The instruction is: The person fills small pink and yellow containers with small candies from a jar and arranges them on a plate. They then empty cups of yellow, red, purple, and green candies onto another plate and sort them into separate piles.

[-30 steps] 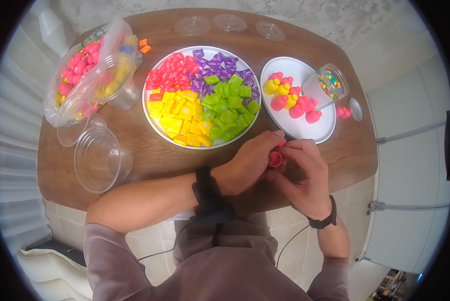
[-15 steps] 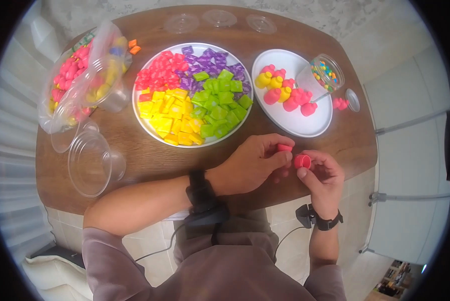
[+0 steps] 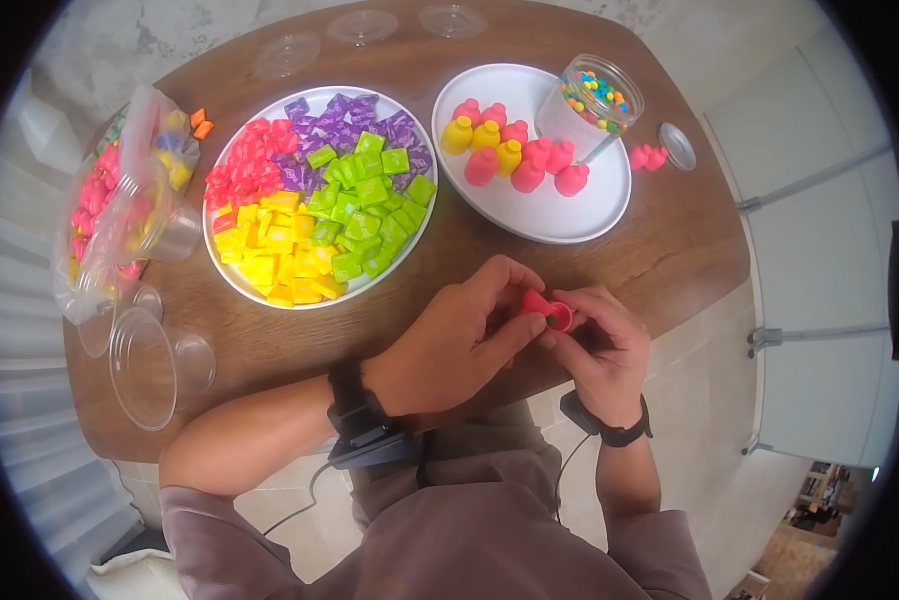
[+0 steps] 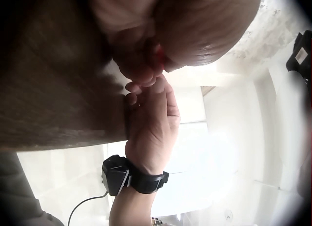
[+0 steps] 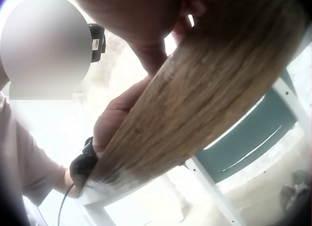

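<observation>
In the head view the left hand (image 3: 454, 345) pinches a small red-pink piece (image 3: 534, 302) between thumb and fingers. Against it, the right hand (image 3: 609, 350) holds a hollow red piece (image 3: 561, 317) by its rim, its round opening showing; something small and green shows at it. The two pieces meet or nearly meet above the table's front edge. The left wrist view has a red bit (image 4: 160, 52) between the left hand's (image 4: 180, 26) dark fingers, with the right hand (image 4: 152, 131) below. Fingertips are mostly hidden in the right wrist view.
A round plate (image 3: 209, 215) bears red, purple, green and yellow wrapped squares. Another plate (image 3: 579, 225) holds pink and yellow bottle shapes and a jar (image 3: 594, 100) of coloured bits. Plastic cups (image 3: 144, 370) and a full bag (image 3: 89, 200) lie left; clear lids (image 3: 362, 27) lie behind.
The hands stood apart half a second ago, each with a red piece; they have come together again, the pieces now side by side. The head view has turned, shifting the plates left.
</observation>
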The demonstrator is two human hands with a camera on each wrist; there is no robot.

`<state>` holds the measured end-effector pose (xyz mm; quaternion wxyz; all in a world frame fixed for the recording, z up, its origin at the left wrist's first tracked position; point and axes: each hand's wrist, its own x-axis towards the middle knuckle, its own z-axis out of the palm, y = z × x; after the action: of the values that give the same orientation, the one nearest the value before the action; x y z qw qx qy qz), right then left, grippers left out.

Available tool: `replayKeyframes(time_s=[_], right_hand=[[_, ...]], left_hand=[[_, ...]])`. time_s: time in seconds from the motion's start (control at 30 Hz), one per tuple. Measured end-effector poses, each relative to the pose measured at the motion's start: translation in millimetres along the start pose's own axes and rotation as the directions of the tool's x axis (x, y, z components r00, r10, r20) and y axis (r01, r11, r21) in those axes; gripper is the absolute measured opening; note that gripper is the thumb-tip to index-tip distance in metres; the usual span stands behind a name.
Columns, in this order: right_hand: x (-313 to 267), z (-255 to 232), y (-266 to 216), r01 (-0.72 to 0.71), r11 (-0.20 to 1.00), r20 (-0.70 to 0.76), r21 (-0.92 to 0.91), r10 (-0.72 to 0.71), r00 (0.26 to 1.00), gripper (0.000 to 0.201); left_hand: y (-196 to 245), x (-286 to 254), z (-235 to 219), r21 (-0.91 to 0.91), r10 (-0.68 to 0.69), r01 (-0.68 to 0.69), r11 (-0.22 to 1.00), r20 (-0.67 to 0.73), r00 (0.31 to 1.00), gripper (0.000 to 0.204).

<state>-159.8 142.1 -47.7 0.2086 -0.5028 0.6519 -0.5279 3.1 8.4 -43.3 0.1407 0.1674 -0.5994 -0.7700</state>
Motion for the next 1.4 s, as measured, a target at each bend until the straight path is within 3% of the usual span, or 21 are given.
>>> replayKeyframes(time_s=[0.07,0.2,0.27,0.47,0.57,0.6,0.67,0.87,1.0,1.17,1.4], right_hand=[[1.9,-1.3,-2.2,0.010,0.999,0.015,-0.043,-0.009,1.000,0.039],[2.8,0.0,-4.5,0.022,0.996,0.002,-0.084,-0.022,1.000,0.038],[1.4,1.3,-1.7,0.005,0.998,-0.028,-0.063,-0.007,1.000,0.038],[2.5,0.1,-2.2,0.021,0.998,-0.016,-0.064,-0.022,1.000,0.038],[2.2,-0.1,-1.4,0.058,0.990,0.018,-0.129,-0.056,0.998,0.038],[2.3,-0.1,-0.8,0.093,0.981,0.034,-0.171,-0.089,0.995,0.038],[3.0,2.6,-2.5,0.113,0.971,0.030,-0.212,-0.109,0.994,0.038],[0.4,4.6,1.5,0.183,0.942,0.016,-0.282,-0.187,0.982,0.037],[-2.5,5.8,2.7,0.159,0.947,-0.022,-0.278,-0.171,0.985,0.041],[-1.8,5.2,4.0,0.231,0.924,0.006,-0.304,-0.240,0.971,0.044],[-3.6,3.2,5.8,0.270,0.905,0.032,-0.328,-0.275,0.961,0.046]], left_hand=[[5.2,-1.4,-1.1,0.096,0.002,-0.004,0.995,0.015,1.000,0.029],[3.6,-0.8,1.4,0.036,-0.002,0.001,0.999,0.027,1.000,0.031],[-8.5,1.5,4.1,0.056,0.160,-0.156,0.986,-0.075,0.984,0.032],[1.2,-2.2,0.0,0.273,0.172,-0.154,0.950,-0.042,0.984,0.025],[-3.9,-0.9,1.4,0.242,0.202,-0.183,0.953,-0.054,0.978,0.024],[-4.6,-0.9,1.9,0.242,0.201,-0.183,0.953,-0.053,0.978,0.024],[-5.9,-1.3,2.9,0.073,0.043,-0.039,0.997,-0.058,0.997,0.025],[3.1,-2.3,0.6,0.087,-0.052,0.053,0.995,-0.018,0.999,0.026],[-4.4,-1.5,1.4,0.063,0.011,-0.009,0.998,-0.016,1.000,0.025],[-2.3,-2.9,5.2,0.155,0.074,-0.063,0.986,-0.067,0.995,0.022],[-0.8,-3.3,3.6,0.306,0.115,-0.102,0.946,-0.024,0.993,0.023]])
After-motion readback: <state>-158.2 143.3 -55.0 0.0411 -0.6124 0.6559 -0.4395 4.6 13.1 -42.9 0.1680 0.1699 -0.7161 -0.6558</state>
